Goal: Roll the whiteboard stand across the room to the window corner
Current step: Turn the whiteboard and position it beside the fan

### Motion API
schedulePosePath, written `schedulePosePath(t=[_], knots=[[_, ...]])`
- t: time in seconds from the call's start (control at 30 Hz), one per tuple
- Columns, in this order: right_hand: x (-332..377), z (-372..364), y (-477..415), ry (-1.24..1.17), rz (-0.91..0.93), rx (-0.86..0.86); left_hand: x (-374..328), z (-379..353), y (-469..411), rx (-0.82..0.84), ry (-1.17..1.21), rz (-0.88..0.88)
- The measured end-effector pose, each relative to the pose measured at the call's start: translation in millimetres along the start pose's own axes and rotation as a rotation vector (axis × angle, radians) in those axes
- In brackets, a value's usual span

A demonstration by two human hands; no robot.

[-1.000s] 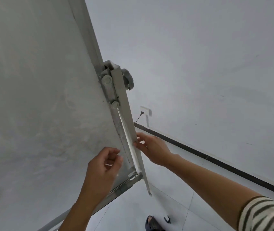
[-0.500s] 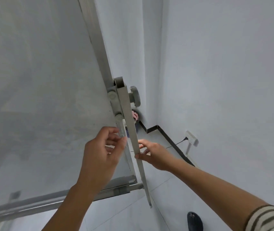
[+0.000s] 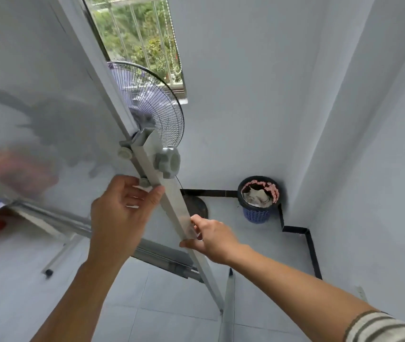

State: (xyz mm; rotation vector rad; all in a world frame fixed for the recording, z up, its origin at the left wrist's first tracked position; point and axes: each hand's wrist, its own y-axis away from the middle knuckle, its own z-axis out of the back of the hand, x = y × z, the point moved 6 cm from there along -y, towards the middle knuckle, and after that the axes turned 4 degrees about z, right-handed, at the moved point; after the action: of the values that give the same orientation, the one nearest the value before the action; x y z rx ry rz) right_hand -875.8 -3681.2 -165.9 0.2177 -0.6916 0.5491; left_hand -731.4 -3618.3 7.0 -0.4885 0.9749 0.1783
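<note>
The whiteboard stand fills the left half of the view: a big white board [image 3: 36, 95] in a grey metal frame, with a grey upright post [image 3: 172, 201] and a round knob at its right side. My left hand [image 3: 122, 213] grips the post and board edge just below the knob. My right hand [image 3: 211, 236] holds the same post lower down, fingers wrapped around it. The window [image 3: 137, 38] with bars and green leaves shows at the top, behind the board's edge.
A standing fan [image 3: 157, 104] stands right behind the post, in front of the window. A blue waste basket [image 3: 258, 203] with paper sits in the corner on the floor. The stand's foot [image 3: 228, 304] reaches toward me on the tiles. Red things lie at far left.
The view has swung round: the window, the fan and the basket have come into sight. Both hands keep their hold on the post, my left hand now slightly higher.
</note>
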Motion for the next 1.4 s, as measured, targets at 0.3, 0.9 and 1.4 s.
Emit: schedulePosePath(t=[0.3, 0.9, 1.4], knots=[[4, -6, -88, 0.054, 0.131, 0.118, 3, 0, -55, -0.207, -0.135, 0.059], [-77, 57, -214, 0.037, 0.177, 0.117, 18, -89, -195, -0.146, -0.011, 0.039], [-163, 140, -263, -0.062, 0.122, 0.182, -25, -200, -260, -0.206, -0.11, 0.055]])
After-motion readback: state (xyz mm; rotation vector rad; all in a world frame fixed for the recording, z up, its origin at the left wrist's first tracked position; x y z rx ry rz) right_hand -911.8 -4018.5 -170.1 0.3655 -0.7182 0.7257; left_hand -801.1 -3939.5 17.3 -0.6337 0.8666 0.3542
